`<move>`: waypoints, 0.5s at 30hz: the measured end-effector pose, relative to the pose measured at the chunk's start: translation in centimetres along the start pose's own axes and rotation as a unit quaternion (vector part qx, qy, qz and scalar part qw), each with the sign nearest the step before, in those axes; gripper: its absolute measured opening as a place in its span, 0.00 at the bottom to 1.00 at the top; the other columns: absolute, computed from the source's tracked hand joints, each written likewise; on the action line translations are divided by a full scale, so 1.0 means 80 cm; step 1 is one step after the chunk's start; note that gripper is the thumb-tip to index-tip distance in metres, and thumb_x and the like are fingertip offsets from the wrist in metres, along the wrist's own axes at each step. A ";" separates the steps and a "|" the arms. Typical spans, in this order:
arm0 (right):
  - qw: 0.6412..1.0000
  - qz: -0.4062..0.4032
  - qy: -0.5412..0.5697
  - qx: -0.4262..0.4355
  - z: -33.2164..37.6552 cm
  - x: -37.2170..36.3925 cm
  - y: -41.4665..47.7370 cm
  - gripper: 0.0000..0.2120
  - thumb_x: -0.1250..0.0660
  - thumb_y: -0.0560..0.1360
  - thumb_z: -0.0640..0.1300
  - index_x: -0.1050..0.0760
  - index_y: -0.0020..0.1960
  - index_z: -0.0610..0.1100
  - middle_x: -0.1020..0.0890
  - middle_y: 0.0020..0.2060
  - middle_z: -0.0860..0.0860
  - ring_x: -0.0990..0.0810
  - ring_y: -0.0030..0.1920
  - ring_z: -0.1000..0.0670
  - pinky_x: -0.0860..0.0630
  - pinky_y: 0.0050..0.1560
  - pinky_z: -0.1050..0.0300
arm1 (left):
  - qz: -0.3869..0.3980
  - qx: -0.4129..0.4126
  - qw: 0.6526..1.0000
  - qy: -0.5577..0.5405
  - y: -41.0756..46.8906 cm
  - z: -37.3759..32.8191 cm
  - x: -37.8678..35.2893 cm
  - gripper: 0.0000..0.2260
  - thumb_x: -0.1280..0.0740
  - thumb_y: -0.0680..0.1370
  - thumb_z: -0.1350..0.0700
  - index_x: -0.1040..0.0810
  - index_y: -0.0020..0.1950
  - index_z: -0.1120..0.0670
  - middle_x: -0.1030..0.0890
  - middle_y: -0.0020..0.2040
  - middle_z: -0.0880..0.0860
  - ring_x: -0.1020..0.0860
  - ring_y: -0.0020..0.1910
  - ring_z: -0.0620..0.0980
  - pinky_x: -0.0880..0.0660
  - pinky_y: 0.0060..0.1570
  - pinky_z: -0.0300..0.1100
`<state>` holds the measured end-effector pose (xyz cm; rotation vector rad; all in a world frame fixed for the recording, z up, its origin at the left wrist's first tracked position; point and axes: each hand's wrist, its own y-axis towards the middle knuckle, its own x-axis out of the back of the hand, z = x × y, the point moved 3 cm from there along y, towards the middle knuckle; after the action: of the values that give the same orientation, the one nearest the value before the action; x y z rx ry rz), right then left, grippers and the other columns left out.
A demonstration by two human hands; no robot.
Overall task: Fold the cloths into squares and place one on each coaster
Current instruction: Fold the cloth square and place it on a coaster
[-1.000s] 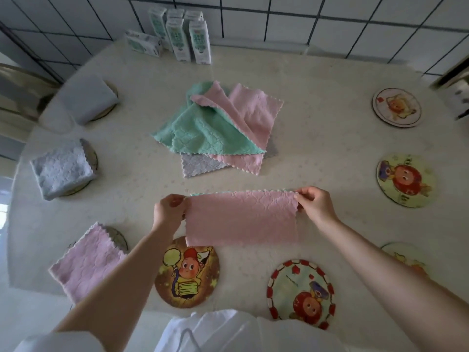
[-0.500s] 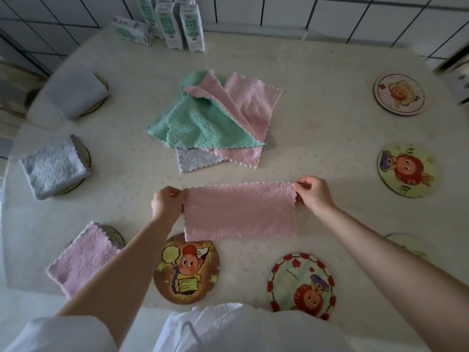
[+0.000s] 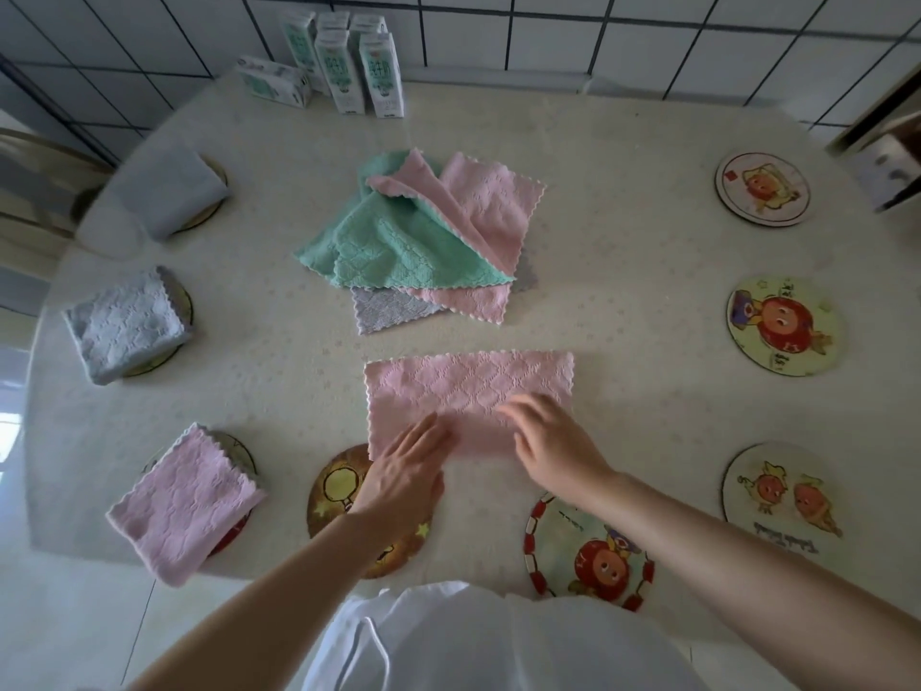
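Observation:
A pink cloth (image 3: 463,386), folded in half into a long strip, lies flat on the table in front of me. My left hand (image 3: 406,466) and my right hand (image 3: 548,441) rest flat on its near edge, fingers straight. A pile of green, pink and grey cloths (image 3: 413,241) sits behind it. Folded cloths lie on three coasters at the left: a pink one (image 3: 184,496), a light blue one (image 3: 124,324) and another blue one (image 3: 167,189). My left wrist partly covers a bare brown coaster (image 3: 339,491). Another bare coaster (image 3: 588,556) lies below my right hand.
Three more bare coasters line the right side, at the back (image 3: 762,189), in the middle (image 3: 782,324) and near me (image 3: 782,496). Several milk cartons (image 3: 349,67) stand by the tiled wall. The table's curved edge (image 3: 35,391) runs down the left.
Both hands let go of the cloth's top corners. The strip now lies flat on the table, and both hands have moved down and inward onto its near edge.

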<state>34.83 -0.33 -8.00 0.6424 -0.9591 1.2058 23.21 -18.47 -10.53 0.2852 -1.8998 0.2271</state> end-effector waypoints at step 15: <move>0.965 0.119 -0.222 0.066 -0.048 -0.001 -0.094 0.41 0.31 0.62 0.25 0.35 0.72 0.41 0.30 0.70 0.46 0.30 0.69 0.44 0.28 0.65 0.49 | 0.105 0.136 0.981 0.094 -0.092 0.052 0.005 0.30 0.50 0.79 0.40 0.43 0.77 0.54 0.42 0.77 0.50 0.40 0.75 0.53 0.40 0.72 0.54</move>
<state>43.07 0.87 -9.31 0.9498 -1.3684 1.3763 21.58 -26.72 -11.43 0.2369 -1.7091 0.6366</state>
